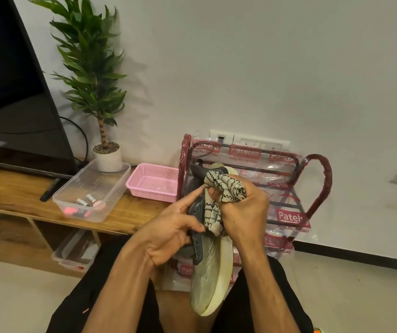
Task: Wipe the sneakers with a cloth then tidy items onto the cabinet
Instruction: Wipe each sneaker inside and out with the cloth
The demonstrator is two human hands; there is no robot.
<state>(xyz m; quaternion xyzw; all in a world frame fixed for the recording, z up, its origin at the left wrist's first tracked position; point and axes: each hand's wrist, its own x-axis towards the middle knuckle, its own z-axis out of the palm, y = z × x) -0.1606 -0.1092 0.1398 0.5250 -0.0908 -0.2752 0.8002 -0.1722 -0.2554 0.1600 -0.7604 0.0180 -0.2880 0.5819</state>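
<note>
The work was in its first stage, by the look of it: wiping was under way and the tidying had not yet started. The sneaker [207,280] was held above the person's lap, toe toward the camera and pale sole turned to the right, in front of a plastic-wrapped rack [320,181]. The left hand [168,239] gripped its dark lacing edge, fingers curled round it. The right hand [245,212] clutched a bunched patterned cloth [224,186] and pressed it against the upper near the collar. The two hands sat close together on the shoe. Only this one sneaker was in view, so how much wiping remained could not be told. On the wooden cabinet [7,188] stood a clear tub [118,183] holding a few small items, and a pink basket [149,192] just beside it.
</note>
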